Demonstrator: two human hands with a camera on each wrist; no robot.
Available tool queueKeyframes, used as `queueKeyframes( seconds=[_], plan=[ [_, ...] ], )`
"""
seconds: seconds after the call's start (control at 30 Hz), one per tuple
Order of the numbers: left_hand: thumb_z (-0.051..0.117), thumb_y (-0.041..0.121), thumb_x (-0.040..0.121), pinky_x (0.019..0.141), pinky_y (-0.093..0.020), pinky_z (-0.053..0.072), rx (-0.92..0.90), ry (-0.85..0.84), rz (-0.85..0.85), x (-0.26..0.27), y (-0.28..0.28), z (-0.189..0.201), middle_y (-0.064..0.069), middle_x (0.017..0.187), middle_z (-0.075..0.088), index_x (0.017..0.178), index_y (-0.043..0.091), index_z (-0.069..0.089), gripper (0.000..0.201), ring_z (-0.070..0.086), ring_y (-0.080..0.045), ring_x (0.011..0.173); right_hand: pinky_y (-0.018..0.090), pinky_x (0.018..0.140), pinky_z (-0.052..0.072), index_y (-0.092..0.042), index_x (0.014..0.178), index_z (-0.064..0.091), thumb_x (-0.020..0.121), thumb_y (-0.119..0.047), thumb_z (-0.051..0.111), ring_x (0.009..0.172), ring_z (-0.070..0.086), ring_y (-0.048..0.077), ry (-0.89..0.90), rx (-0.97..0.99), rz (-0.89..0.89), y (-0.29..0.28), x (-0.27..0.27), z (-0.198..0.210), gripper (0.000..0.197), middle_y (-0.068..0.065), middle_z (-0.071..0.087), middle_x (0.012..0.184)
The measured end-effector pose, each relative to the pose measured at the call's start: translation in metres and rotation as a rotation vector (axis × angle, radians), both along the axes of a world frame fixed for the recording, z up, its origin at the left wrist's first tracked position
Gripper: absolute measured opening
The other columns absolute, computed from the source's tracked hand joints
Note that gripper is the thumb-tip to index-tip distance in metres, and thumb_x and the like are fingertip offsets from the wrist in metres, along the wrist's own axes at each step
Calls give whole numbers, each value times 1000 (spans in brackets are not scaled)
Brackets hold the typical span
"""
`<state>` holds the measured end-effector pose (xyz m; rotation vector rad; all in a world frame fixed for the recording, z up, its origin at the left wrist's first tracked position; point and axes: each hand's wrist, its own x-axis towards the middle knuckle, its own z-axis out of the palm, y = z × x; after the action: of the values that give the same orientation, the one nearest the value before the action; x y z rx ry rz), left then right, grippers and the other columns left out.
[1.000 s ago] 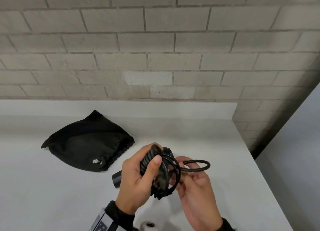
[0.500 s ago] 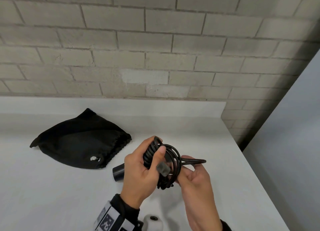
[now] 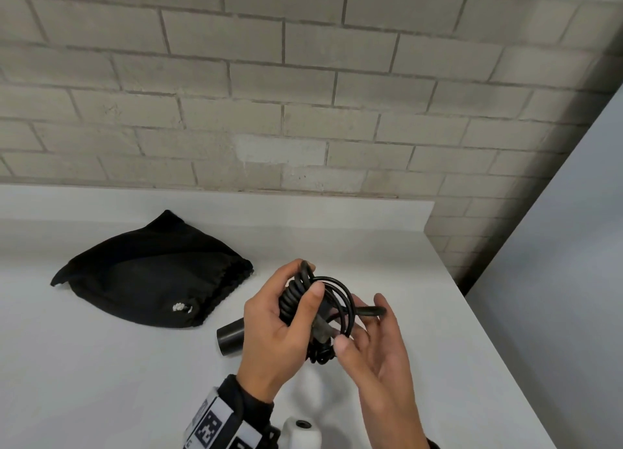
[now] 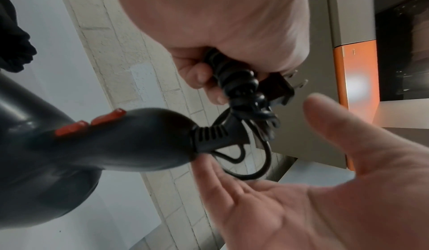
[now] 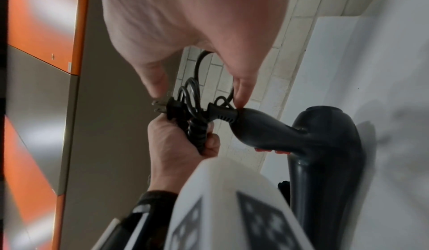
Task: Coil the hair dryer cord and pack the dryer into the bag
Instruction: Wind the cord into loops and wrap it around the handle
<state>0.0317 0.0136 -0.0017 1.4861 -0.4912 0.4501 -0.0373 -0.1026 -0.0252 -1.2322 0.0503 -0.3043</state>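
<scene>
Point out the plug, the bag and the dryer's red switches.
plug [image 4: 279,86]: left wrist view, on its black body just behind the metal prongs.
bag [image 3: 148,273]: head view, on the middle of the black cloth.
red switches [image 4: 90,123]: left wrist view, on the handle, between the two.

A white countertop [image 3: 101,364] fills the lower left and middle of the head view, backed by a low white upstand, with 1 black drawstring bag [image 3: 148,273] lying slumped directly on it at middle left.
</scene>
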Motion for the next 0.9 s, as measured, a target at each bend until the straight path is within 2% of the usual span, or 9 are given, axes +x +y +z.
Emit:
queueKeyframes(
  seconds=[0.07,0.2,0.3,0.4,0.47,0.57,0.67,0.77,0.9],
  plan=[
    [60,40,88,63,-14,48,3,24,-30,-2,-3,-1,10,69,64,104,12,67,33,62,-7,62,40,104,47,-33,147,20,53,-39,95,130,53,20,-25,-56,53,-2,1,3,121,1,51,144],
    [61,43,87,64,-19,51,11,71,-36,-3,-12,-1,1,75,67,100,19,69,28,64,-8,65,24,100,48,-34,147,18,51,-44,94,128,54,11,-18,-150,151,-2,4,14,123,-9,60,135],
    [61,42,87,62,-20,51,-23,82,-30,0,-15,0,-3,74,66,97,16,69,29,62,-11,64,39,105,46,-22,148,29,69,-43,85,129,54,18,-38,-164,137,1,5,17,99,0,60,135],
    [61,42,87,59,-21,50,-35,72,-2,1,-16,0,-2,68,64,98,14,68,30,59,-13,59,42,96,50,-18,135,49,84,-13,68,122,59,24,-66,-161,155,2,5,22,55,8,65,126],
    [61,42,87,57,-20,48,-45,74,32,2,-17,-3,1,64,62,97,15,68,30,57,-10,55,36,86,54,-21,121,61,77,-2,62,109,66,23,-61,-162,128,-1,6,23,48,9,70,112],
    [61,44,86,57,-19,48,-48,75,88,2,-20,-6,4,60,61,96,17,67,29,57,-8,53,34,82,54,-23,104,70,65,-6,65,96,69,22,-55,-209,87,-5,7,24,42,8,74,98],
    [62,44,85,58,-16,49,-70,83,117,2,-23,-6,6,60,63,99,17,68,30,59,-6,54,32,82,54,-24,101,72,68,1,62,96,69,20,-75,-246,60,-8,8,26,42,7,74,98],
    [63,45,83,53,-20,50,-111,118,101,3,-24,-4,-1,58,63,101,15,67,36,60,-11,49,40,85,56,-29,99,69,65,-11,69,97,68,22,-95,-242,0,-9,9,23,38,4,72,100],
    [63,46,82,49,-23,49,-127,140,83,2,-26,-5,-8,56,62,103,17,66,36,57,-15,44,33,82,56,-36,98,49,58,-4,75,87,69,28,-196,-192,-293,-2,8,9,57,-5,63,102]
  ],
)
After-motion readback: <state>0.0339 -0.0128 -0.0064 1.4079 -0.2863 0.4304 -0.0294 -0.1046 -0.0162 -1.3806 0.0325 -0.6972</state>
